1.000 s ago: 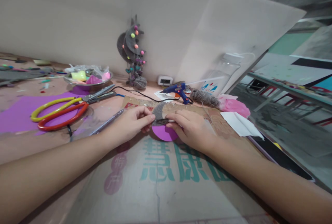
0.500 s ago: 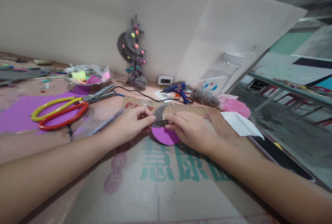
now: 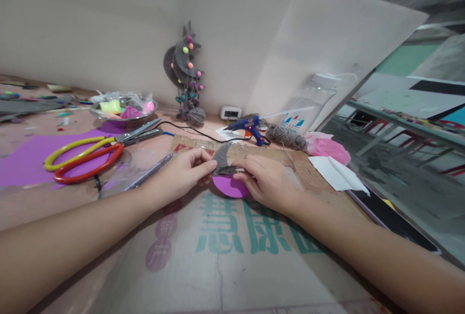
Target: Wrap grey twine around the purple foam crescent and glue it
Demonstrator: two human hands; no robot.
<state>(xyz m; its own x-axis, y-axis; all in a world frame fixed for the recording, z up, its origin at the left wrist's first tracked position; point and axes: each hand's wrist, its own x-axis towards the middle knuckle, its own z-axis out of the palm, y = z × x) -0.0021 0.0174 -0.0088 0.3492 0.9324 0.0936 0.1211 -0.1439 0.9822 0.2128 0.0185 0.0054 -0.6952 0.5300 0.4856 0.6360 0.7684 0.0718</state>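
Gray crescent [image 3: 221, 158], head view: between both hands, over printed cardboard [image 3: 221, 275], straight ahead. Long axis running mostly away, far tip leaning right, hollow edge facing right hand [image 3: 267, 178]. Left hand [image 3: 192, 168] nearer, thumb and finger pinched on outer left edge. Right hand at the hollow side, fingertips pinched on thin dark strip [image 3: 227, 171] across crescent's near end; too small to identify. Purple disc [image 3: 231, 188] just on the near side, partly overlapped; joined or loose, cannot tell. Blue glue gun [image 3: 249, 124] beyond, to the right.
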